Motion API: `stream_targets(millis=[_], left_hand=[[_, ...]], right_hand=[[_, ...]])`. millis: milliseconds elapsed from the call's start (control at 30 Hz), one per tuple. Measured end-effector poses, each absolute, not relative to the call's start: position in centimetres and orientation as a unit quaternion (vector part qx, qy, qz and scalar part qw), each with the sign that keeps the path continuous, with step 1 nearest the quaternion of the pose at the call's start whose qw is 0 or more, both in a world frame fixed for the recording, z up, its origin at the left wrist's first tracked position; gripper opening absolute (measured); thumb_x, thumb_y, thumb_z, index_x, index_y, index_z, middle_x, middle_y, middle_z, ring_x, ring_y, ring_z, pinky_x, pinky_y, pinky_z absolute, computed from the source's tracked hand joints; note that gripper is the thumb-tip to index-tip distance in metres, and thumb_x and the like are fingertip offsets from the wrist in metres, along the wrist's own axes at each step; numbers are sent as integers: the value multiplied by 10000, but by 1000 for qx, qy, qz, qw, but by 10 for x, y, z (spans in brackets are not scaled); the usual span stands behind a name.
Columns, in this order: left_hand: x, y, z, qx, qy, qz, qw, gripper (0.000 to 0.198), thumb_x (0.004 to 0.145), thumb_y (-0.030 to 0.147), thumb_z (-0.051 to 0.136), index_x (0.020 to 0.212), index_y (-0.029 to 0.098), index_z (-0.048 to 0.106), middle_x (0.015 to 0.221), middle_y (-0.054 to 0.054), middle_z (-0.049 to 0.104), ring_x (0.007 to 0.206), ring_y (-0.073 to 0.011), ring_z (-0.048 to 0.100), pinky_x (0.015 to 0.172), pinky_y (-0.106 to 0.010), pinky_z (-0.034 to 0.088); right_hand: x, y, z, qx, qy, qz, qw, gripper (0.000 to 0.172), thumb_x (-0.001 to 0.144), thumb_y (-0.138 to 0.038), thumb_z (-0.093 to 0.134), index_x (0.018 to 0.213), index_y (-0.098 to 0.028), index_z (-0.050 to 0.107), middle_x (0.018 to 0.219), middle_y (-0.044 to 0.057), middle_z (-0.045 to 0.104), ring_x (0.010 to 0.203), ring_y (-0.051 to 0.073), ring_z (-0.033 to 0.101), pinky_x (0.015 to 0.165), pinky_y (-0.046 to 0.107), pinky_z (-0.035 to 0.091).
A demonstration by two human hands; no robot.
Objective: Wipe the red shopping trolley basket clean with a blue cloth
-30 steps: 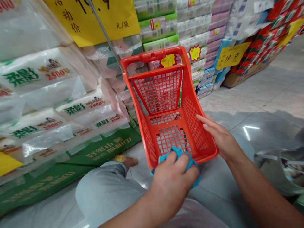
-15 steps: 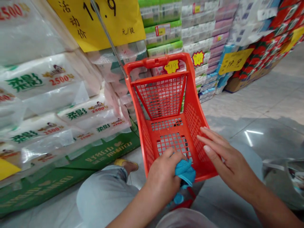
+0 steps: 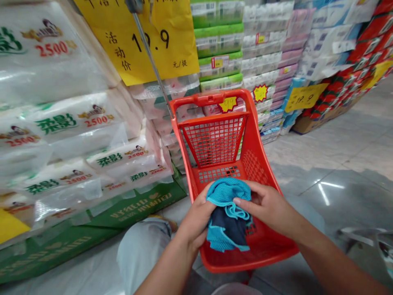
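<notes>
A bunched cloth (image 3: 229,190), bright blue mesh with a dark navy patch, is held between both hands over the near part of a red plastic shopping cart (image 3: 270,241). From the left, my left hand (image 3: 199,211) is closed round the cloth, its fingers partly hidden behind the fabric. On the other side, my right hand (image 3: 264,203) pinches the cloth's ruffled edge between thumb and fingers. Below the hands the cloth hangs loose inside the basket. The cart's grid back and its handle bar face away from me.
Stacked white tissue packs (image 3: 70,123) stand on a green base (image 3: 147,209) at the left. Behind the cart are more paper packs (image 3: 219,41) with yellow price signs (image 3: 159,45). A metal pole (image 3: 153,65) rises from the cart's left corner. Grey tiled floor (image 3: 346,164) lies right.
My right hand has come in from the right and now grips the cloth. My left hand has raised the cloth, which is more spread out. The view has shifted slightly.
</notes>
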State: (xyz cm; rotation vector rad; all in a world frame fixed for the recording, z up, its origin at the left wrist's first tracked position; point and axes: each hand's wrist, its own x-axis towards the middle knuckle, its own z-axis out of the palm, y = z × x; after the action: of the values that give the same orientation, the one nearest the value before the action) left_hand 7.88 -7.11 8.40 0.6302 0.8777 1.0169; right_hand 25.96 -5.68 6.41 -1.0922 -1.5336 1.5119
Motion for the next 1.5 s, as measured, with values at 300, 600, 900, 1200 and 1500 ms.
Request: stream_targets(millis=[300,600,900,1200,1500], left_hand=[[96,-55,83,193,379,563,709,439,826,359,660,1240,233,589,1178,-38,707,1173,-223,636,1052,-376,483],[13,-2,107,624,540,512,240,384,927,404,568,1265,238,642,1475,-77,545,1404,-234,456,1233,-440,283],[-26,131,70,560,624,508,199,857,728,188,628,1522,145,310,1596,-177,358,1494,-312,325,1254,-480,246],[-44,155,39,554,545,572,262,860,715,232,599,1512,251,278,1545,-76,432,1397,-250,461,1184,-396,365],[-43,148,46,575,521,541,323,890,810,170,504,1599,241,97,1682,-48,209,1544,-205,222,1276,-392,167]], right_hand=[[226,-43,65,-486,-596,482,420,830,866,-538,657,1562,-246,309,1562,97,440,1415,249,457,1182,454,381],[207,74,79,-479,-694,345,413,526,827,-255,678,1339,-237,562,1287,68,649,1174,227,611,1067,420,458],[139,145,87,-606,-672,118,410,470,870,-203,579,1339,-220,588,1281,127,550,1194,272,527,1029,399,435],[128,164,92,-640,-666,12,384,515,872,-134,504,1378,-200,572,1418,122,512,1207,314,448,1049,445,404],[104,167,102,-531,-794,17,297,514,868,-102,482,1334,-274,616,1370,37,595,1133,279,495,970,397,462]])
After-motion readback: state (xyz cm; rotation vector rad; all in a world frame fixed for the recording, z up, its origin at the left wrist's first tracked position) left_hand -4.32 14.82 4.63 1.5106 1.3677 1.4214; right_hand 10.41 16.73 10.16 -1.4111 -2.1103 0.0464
